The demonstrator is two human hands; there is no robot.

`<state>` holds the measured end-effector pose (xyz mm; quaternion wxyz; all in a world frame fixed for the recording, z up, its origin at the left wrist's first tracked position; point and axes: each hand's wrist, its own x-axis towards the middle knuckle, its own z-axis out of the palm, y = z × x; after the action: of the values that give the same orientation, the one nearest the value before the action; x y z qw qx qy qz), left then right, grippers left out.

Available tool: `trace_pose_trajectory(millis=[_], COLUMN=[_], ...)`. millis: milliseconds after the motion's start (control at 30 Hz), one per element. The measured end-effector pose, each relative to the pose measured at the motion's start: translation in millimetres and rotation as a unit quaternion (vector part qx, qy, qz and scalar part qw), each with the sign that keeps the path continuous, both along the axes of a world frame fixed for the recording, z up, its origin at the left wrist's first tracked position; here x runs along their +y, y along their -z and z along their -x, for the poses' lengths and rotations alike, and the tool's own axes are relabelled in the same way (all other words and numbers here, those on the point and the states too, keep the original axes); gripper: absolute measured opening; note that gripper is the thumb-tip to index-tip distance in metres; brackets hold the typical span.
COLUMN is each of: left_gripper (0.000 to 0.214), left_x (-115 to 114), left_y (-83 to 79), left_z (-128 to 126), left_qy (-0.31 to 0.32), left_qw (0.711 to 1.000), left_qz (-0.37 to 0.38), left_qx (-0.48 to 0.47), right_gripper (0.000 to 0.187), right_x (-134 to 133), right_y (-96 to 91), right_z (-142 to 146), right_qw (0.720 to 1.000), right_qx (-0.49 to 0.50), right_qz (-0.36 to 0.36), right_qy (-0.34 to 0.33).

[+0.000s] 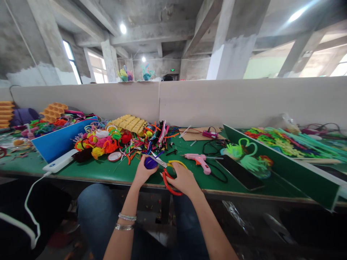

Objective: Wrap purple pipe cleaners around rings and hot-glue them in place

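Note:
At the front edge of the green table [114, 171], my left hand [142, 172] is closed around a small purple fuzzy piece [150, 163]. Beside it my right hand [183, 178] grips scissors [166, 169] with red and yellow handles. The metal blades point left and touch the purple piece. A pile of coloured pipe cleaners [127, 139] lies just beyond my hands. Two bracelets sit on my left wrist.
A pink glue gun [200, 161] with a black cord lies right of my hands, next to a black phone [240, 173]. A blue divider [61, 140] and white power bank [60, 161] stand left, a green divider [282, 168] right, and a beige partition [206, 101] behind.

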<state>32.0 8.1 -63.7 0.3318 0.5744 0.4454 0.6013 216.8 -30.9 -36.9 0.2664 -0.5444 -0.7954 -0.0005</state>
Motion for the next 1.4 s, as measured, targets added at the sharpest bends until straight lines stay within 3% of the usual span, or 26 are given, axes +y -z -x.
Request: trace_pose_trajectory(millis=[400, 700, 900, 1167, 1400], left_gripper=[0.049, 0.048, 0.046, 0.046, 0.044], left_x=[2, 4, 4, 1, -2], left_y=[2.7, 4.9, 3.4, 0.5, -3.5], left_z=[1, 2, 1, 1, -1], left_qy=[0.015, 0.004, 0.014, 0.029, 0.044], left_qw=[0.999, 1.000, 1.000, 0.999, 0.996], left_qz=[0.021, 0.010, 0.005, -0.020, -0.075], left_qx=[-0.022, 0.023, 0.018, 0.005, 0.014], right_gripper=[0.043, 0.045, 0.035, 0.041, 0.031], right_x=[3, 6, 7, 13, 18], right_y=[-9.3, -12.9, -15.3, -5.8, 2.5], right_z=[0, -5, -4, -8, -20], right_qw=[0.999, 0.997, 0.996, 0.998, 0.998], right_qx=[-0.041, -0.044, -0.068, -0.036, 0.028], right_qz=[0.027, 0.050, 0.055, 0.032, -0.001], right_qy=[-0.007, -0.026, -0.011, 0.042, 0.050])
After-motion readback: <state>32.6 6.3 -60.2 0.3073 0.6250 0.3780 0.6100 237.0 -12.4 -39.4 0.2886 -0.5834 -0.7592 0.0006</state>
